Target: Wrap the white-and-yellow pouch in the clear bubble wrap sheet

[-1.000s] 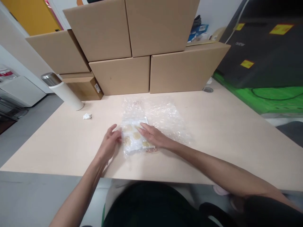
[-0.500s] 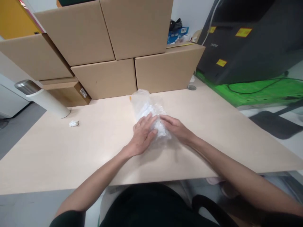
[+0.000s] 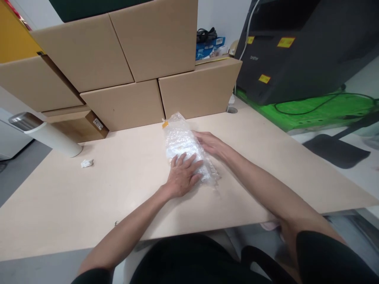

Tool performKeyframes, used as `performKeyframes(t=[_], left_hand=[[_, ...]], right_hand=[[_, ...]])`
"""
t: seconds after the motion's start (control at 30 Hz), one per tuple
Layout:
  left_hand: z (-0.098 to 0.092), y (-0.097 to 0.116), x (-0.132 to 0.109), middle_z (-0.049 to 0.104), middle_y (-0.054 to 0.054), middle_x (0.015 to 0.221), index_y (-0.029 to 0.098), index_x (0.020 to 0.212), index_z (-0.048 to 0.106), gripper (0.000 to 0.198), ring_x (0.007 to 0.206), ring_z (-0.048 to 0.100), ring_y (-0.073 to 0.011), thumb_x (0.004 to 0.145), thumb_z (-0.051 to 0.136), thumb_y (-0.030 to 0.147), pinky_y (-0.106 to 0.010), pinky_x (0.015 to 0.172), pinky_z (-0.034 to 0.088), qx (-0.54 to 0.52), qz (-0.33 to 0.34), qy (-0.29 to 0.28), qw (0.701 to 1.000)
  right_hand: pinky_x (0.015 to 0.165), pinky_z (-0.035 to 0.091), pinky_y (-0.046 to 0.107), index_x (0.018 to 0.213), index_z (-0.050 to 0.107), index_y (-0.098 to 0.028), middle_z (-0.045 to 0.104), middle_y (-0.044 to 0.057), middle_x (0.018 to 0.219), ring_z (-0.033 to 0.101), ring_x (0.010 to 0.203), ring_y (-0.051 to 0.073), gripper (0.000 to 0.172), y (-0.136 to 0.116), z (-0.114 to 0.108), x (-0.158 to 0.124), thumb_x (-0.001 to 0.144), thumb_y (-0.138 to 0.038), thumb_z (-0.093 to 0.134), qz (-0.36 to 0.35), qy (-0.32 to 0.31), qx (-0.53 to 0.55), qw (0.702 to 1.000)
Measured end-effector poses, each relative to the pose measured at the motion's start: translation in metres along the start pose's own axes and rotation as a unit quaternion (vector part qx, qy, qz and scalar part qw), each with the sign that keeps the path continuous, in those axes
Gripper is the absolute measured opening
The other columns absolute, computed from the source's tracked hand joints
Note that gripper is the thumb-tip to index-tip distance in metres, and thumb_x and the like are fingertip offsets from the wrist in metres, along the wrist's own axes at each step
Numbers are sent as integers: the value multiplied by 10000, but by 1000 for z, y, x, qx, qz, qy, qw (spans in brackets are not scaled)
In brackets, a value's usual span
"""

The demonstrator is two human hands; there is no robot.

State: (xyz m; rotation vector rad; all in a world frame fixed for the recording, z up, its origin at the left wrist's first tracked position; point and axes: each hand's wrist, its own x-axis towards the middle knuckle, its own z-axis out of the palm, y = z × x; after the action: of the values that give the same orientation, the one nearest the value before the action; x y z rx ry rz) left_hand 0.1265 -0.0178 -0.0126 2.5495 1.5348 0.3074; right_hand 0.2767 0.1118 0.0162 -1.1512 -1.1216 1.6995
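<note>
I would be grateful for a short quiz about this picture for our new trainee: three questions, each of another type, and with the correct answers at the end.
1. Which hand lies with its fingers spread on top of the bubble wrap?

2. True or false: from left to right in the picture, the crumpled white scrap comes between the white bottle and the bubble wrap.

3. Fill in the word: the dark machine at the right carries the lettering "____".

Key:
1. The left hand; the right hand is at the right side of the wrap.
2. True.
3. brother
</note>
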Motion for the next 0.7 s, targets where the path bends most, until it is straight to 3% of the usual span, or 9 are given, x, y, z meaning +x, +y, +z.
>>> performKeyframes(t=[0.17,0.27,0.4,0.5,0.6,0.7], left_hand=[[0,-2,-2,391,25,1600,349,1486,460,486,1498,253,-376,1034,351,489,-638,1203,169,2,17,-4,1000],[-1,-2,-2,395,19,1598,339,1485,464,487,1499,251,-370,1037,342,487,-638,1205,163,0,20,-10,1000],[-1,-2,-1,398,14,1596,336,1475,477,483,1500,254,-368,1038,337,485,-634,1206,163,-13,22,-11,1000],[0,-2,-1,400,12,1596,336,1471,480,479,1505,243,-369,1035,351,486,-636,1210,140,-23,28,-13,999],[-1,-3,-3,408,10,1591,334,1476,469,480,1512,234,-350,1032,364,484,-619,1220,123,-41,35,-14,998],[-10,-10,-5,312,-46,1639,296,1521,402,561,1534,167,-343,1010,408,527,-611,1220,108,-52,14,30,998]], right_hand=[[670,586,348,805,680,-127,725,75,698,683,672,211,155,-10,26,25,766,-203,809,42,-39,17,998],[635,574,315,781,677,-118,713,62,653,666,628,191,109,-8,25,27,766,-129,785,45,-29,11,999],[658,563,292,862,681,-123,723,52,709,659,639,170,116,1,16,16,799,-180,759,14,11,4,1000],[709,559,271,1131,647,-150,743,33,848,673,713,158,382,11,11,6,766,-155,761,-24,47,-1,999],[758,564,291,1460,412,-242,741,25,997,692,801,169,781,17,9,0,754,-156,733,-70,58,12,996],[810,563,324,1544,248,-290,724,41,1103,700,873,188,948,18,9,-8,738,-228,743,-129,33,39,990]])
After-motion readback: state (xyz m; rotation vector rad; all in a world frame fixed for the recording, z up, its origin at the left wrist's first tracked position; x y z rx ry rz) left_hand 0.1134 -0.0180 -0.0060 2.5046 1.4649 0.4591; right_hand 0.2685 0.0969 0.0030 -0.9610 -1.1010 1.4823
